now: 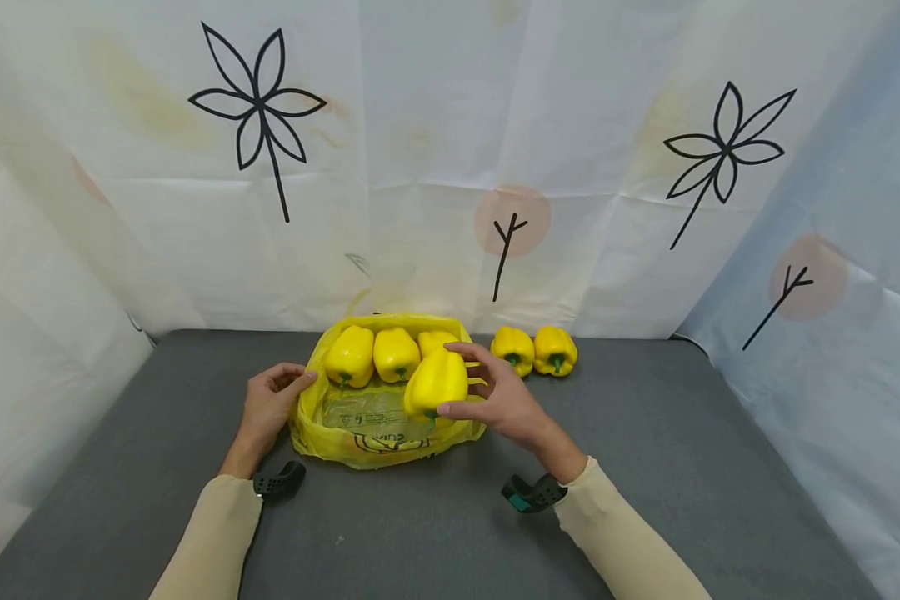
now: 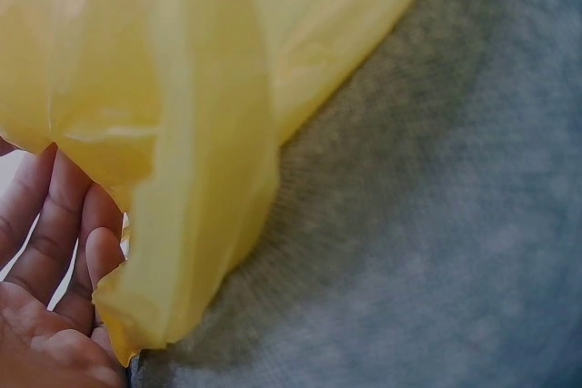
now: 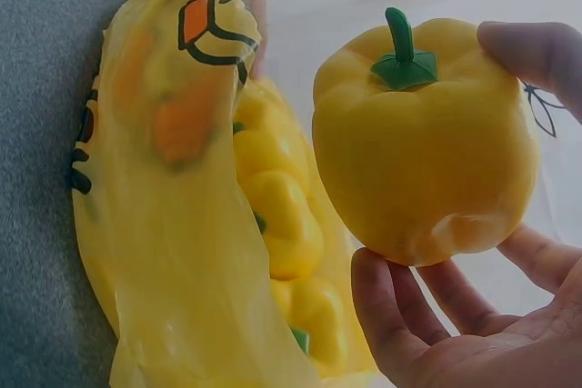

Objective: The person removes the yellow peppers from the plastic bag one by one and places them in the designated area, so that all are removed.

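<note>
A yellow plastic bag (image 1: 322,442) lies on the table with its mouth spread wide. Along its far side, three yellow bell peppers (image 1: 350,357) sit in a row, the third partly hidden. My left hand (image 1: 264,408) pinches the bag's left rim between thumb and fingers; in the left wrist view the yellow film (image 2: 200,179) covers some fingertips. Over the bag's right part, my right hand (image 1: 510,404) holds another yellow bell pepper (image 1: 437,382), thumb on one side and fingers on the other. Its green stem (image 3: 400,38) shows in the right wrist view.
Two more yellow bell peppers (image 1: 555,350) stand on the dark grey table (image 1: 420,542) to the right of the bag, by the back edge. White curtains (image 1: 420,150) with black plant drawings hang behind and at both sides.
</note>
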Motion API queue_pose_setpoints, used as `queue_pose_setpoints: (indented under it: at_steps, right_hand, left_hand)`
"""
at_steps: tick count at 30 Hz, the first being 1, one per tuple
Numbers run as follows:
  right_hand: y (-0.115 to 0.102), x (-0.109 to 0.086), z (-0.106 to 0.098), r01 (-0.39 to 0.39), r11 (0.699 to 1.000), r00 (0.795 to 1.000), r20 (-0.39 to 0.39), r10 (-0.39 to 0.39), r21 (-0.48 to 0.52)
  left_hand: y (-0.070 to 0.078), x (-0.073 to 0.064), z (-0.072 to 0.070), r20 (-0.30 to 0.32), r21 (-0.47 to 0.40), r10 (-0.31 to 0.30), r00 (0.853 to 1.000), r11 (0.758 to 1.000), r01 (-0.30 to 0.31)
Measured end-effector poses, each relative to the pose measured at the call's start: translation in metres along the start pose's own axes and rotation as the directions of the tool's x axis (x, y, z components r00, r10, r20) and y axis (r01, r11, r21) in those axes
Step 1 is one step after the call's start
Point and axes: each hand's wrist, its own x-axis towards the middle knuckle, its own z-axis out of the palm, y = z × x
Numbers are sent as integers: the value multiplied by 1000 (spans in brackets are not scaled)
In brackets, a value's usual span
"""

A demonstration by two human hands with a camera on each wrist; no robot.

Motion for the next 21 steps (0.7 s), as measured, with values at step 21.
queue_pose_setpoints:
  at_steps: [21]
  right_hand:
    - [0, -9, -19, 28, 999, 999, -18, -28, 21]
  left_hand:
    - [0, -2, 0, 17, 3, 20, 1000, 1000, -20]
